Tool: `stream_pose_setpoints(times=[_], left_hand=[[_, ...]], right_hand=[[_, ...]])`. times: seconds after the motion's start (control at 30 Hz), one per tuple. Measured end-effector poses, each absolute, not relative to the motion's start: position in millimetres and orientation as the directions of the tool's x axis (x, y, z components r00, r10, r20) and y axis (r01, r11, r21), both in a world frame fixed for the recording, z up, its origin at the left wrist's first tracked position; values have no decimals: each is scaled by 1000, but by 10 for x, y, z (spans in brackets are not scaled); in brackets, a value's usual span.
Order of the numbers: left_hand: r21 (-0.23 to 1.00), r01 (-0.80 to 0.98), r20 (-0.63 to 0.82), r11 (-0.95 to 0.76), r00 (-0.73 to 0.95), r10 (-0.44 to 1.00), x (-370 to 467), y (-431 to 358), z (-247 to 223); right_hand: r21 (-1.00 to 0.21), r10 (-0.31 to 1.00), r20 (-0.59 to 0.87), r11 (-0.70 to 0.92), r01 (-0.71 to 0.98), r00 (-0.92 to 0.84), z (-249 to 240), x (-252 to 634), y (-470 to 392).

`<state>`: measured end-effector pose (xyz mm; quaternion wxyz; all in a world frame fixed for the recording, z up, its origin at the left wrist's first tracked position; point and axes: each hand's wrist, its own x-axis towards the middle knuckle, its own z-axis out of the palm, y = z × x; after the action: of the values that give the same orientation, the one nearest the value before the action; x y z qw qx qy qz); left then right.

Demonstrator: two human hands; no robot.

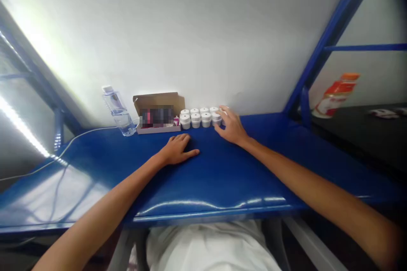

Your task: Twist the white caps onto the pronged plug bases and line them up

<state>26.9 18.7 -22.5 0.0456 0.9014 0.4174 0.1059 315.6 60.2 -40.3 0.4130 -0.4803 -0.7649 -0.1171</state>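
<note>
Several small white lidded jars (pixel 195 120) stand in two rows near the wall on the blue table (pixel 203 178). My right hand (pixel 231 127) is at the right end of the rows, fingers apart and reaching over the last jars, partly hiding them. Whether its fingers touch a jar cannot be made out. My left hand (pixel 178 149) rests palm down on the table in front of the jars, thumb spread to the right, with nothing in it. Left of the jars sits an open cardboard box (pixel 159 130) with small dark and pink items inside, partly blurred.
A clear plastic bottle (pixel 120 112) stands left of the box, beside a white cable (pixel 76 136). Blue metal frames (pixel 318 51) rise at both sides. On a dark surface to the right is a red bottle with an orange cap (pixel 336 96).
</note>
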Motion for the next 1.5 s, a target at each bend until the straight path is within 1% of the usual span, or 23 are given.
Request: stream_pose_setpoints(times=[0.07, 0.13, 0.27, 0.33, 0.4, 0.47, 0.53, 0.6, 0.63, 0.7, 0.73, 0.8, 0.87, 0.93, 1.0, 1.07, 1.1, 1.17, 1.23, 1.3, 1.37, 1.43, 1.5], left_hand=[[165, 744, 144, -647, 631, 762, 274, 181, -219], [163, 746, 146, -645, 629, 764, 279, 178, -216], [171, 743, 163, -647, 626, 762, 287, 177, -219], [177, 742, 179, -647, 622, 762, 290, 174, -220], [188, 733, 203, -654, 623, 756, 296, 158, -211], [207, 700, 237, -683, 642, 729, 313, 120, -185], [235, 653, 272, -720, 667, 694, 349, 58, -144], [256, 609, 304, -751, 687, 660, 405, -23, -100], [252, 593, 315, -765, 697, 644, 437, -65, -83], [204, 575, 329, -792, 722, 609, 500, -138, -67], [161, 573, 331, -803, 735, 591, 525, -164, -68], [61, 573, 322, -817, 763, 560, 555, -187, -83], [-14, 572, 325, -820, 778, 537, 559, -178, -101], [-31, 570, 336, -821, 780, 528, 547, -153, -107], [11, 574, 354, -819, 764, 540, 536, -138, -99], [96, 576, 376, -811, 734, 566, 536, -146, -85], [163, 578, 394, -800, 705, 589, 542, -158, -80], [352, 564, 432, -747, 610, 664, 567, -189, -77], [586, 492, 444, -643, 468, 764, 605, -204, -86], [806, 343, 380, -482, 325, 866, 640, -182, -101], [955, 156, 204, -252, 272, 940, 646, -118, -113], [1000, 16, 1, -6, 292, 956, 609, -25, -110], [988, -60, -116, 140, 300, 947, 538, 71, -89]], right_hand=[[-202, 702, 691, 417, 886, -173, -411, 3296, 689], [-217, 756, 630, 391, 895, -177, -424, 3406, 752], [-324, 779, 622, 347, 880, -78, -379, 3423, 744], [-368, 795, 603, 349, 862, -64, -324, 3349, 678], [-407, 823, 556, 394, 824, -118, -268, 3253, 589], [-488, 855, 492, 424, 763, -160, -224, 3145, 493], [-652, 908, 388, 391, 650, -156, -206, 3020, 394], [-856, 964, 225, 264, 445, -139, -218, 2874, 288], [-930, 980, 138, 178, 321, -143, -232, 2797, 231], [-993, 978, 13, 38, 113, -207, -265, 2655, 112], [-998, 964, -28, -13, 58, -266, -275, 2599, 54], [-996, 925, -86, -68, 61, -371, -269, 2530, -49], [-986, 898, -135, -80, 145, -420, -229, 2516, -118], [-975, 888, -178, -102, 196, -424, -177, 2530, -150], [-979, 891, -190, -137, 154, -412, -144, 2535, -157], [-990, 912, -143, -126, 71, -384, -144, 2514, -159], [-996, 927, -92, -84, 36, -364, -152, 2498, -163], [-997, 946, 59, 70, 24, -318, -167, 2476, -176], [-947, 922, 254, 298, 117, -291, -158, 2489, -188], [-783, 814, 466, 562, 269, -346, -119, 2549, -180], [-536, 662, 604, 750, 388, -444, -70, 2643, -130], [-343, 564, 661, 813, 470, -494, -44, 2757, -28], [-279, 569, 682, 783, 556, -459, -69, 2889, 126]])
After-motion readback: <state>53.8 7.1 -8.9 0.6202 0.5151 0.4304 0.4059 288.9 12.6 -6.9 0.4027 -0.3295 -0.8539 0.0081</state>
